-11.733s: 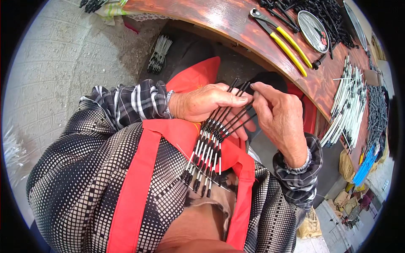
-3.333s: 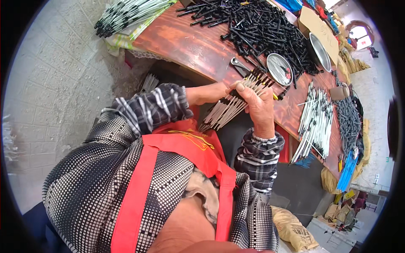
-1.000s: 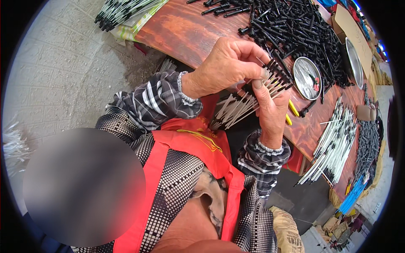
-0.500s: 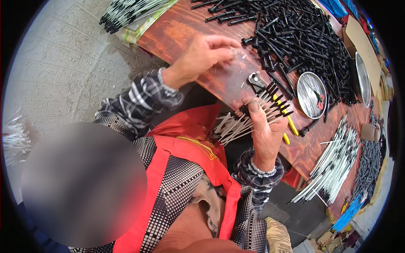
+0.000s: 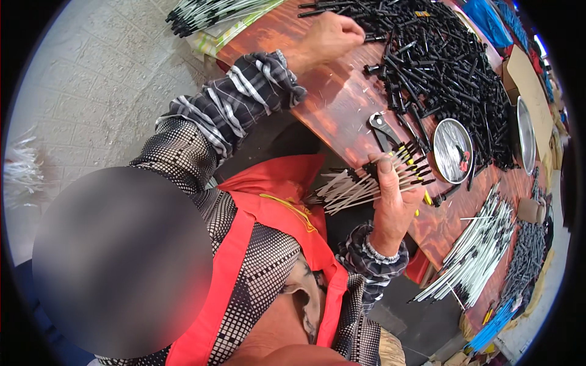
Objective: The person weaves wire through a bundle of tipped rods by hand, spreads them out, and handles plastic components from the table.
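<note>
My right hand (image 5: 395,204) is closed around a bundle of thin white sticks (image 5: 351,189) with black tips, held over the table's front edge. Its thumb presses on top, and the black ends fan out past the fingers. My left hand (image 5: 334,38) reaches to the near left edge of a large pile of black plastic rods (image 5: 439,73). Its fingers are curled together beside the rods; what they pinch, if anything, is too small to make out. Beyond the bundle lie pliers (image 5: 384,131) with yellow handles, partly hidden by the bundle and my right hand.
A round metal dish (image 5: 434,155) holding clear plastic and something red stands right of the pliers. White sticks (image 5: 473,244) and grey pieces (image 5: 525,244) lie on the right. More black-and-white sticks (image 5: 210,13) lie at the far left. A cardboard box (image 5: 528,79) stands behind the black pile.
My left hand has moved up and to the right, to the black rods. My right hand still holds the bundle, nearly in place. The whole view has shifted slightly.
</note>
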Demonstrator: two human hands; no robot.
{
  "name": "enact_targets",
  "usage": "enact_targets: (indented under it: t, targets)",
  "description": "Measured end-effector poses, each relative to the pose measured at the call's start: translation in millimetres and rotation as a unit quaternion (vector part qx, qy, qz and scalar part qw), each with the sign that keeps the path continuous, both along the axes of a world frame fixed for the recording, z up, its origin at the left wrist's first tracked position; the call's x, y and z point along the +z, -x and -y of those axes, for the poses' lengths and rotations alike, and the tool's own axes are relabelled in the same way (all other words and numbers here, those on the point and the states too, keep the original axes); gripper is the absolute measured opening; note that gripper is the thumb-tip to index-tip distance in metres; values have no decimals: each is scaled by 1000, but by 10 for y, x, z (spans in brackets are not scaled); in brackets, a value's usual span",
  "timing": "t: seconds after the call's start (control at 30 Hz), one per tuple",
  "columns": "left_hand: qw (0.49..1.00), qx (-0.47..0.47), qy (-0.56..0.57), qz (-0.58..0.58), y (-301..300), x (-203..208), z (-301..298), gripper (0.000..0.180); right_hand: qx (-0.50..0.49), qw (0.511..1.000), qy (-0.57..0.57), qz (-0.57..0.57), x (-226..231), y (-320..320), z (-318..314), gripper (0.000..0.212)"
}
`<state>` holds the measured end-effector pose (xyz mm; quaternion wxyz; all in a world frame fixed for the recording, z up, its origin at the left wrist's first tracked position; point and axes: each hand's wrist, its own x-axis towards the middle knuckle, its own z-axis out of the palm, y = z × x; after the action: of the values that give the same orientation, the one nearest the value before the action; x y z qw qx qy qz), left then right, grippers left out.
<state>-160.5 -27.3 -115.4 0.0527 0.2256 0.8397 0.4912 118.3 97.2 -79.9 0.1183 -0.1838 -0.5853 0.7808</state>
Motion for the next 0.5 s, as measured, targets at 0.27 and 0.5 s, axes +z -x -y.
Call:
enact_targets:
  t: [0.27,0.5]
  targets:
    - [981,-154,78,-90,-245,-274,-259,19,13,1000,9,-16,94,-55,135,17]
    - [975,-202,71,-59,-407,-171,-421,27,28,999,-29,-22,92,-50,213,21]
